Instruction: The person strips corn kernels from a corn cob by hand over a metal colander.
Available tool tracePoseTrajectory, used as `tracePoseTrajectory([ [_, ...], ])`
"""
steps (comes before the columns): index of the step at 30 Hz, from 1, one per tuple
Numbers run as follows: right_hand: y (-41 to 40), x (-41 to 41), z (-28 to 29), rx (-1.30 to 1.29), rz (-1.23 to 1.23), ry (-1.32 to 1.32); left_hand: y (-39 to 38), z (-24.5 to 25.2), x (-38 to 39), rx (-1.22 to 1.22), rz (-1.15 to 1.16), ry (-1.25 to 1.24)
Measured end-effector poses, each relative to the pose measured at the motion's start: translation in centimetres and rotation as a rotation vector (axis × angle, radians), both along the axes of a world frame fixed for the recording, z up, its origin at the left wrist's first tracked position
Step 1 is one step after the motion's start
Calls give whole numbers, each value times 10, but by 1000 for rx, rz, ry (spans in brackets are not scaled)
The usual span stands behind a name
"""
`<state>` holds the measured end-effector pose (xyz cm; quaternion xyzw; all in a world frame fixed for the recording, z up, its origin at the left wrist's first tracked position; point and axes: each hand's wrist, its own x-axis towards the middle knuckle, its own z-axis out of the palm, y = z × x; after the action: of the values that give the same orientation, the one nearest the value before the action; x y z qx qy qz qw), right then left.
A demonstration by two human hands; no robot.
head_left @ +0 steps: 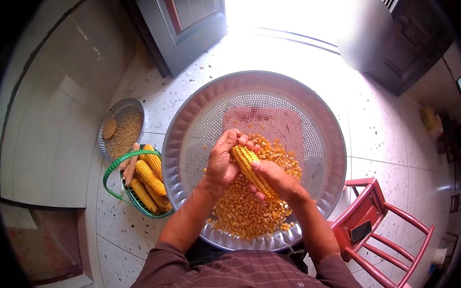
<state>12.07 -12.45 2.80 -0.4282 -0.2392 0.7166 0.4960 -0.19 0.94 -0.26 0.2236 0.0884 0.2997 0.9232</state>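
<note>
A yellow corn cob (251, 169), its rows of kernels largely intact, is held tilted between both of my hands. My left hand (222, 158) grips the upper end, with the fingers wrapped behind it. Along the lower part lies my right hand (277, 178), its thumb pressed on the kernels and its fingertips showing beneath the cob. Below them a heap of loose corn kernels (246, 215) lies in a large round perforated metal sieve (205, 111). A reddish square surface (263, 120) shows through the holes of the sieve's bottom.
On the left a green basket (113, 173) holds several corn cobs (150, 177) and bare stripped cobs (131, 164). Behind it sits a metal tray (104, 147) of pale grains. A red wooden chair (361, 217) with a phone (361, 231) stands at right. An open door (194, 21) is ahead.
</note>
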Motion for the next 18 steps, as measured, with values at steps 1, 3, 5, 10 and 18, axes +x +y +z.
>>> tracePoseTrajectory([
  [1, 0, 0, -2, -2, -1, 2, 1, -4, 0, -7, 19, 30],
  [3, -1, 0, -6, 123, 52, -243, 2, -10, 1, -19, 35, 63],
  [5, 0, -1, -16, 146, 33, -344, 4, -16, 0, -12, 27, 140],
  [10, -2, 5, -13, 138, -7, -504, 3, -2, -3, -52, -15, 261],
  [18, -3, 8, -9, 134, -33, -783, -2, 2, 1, 172, 72, 297],
])
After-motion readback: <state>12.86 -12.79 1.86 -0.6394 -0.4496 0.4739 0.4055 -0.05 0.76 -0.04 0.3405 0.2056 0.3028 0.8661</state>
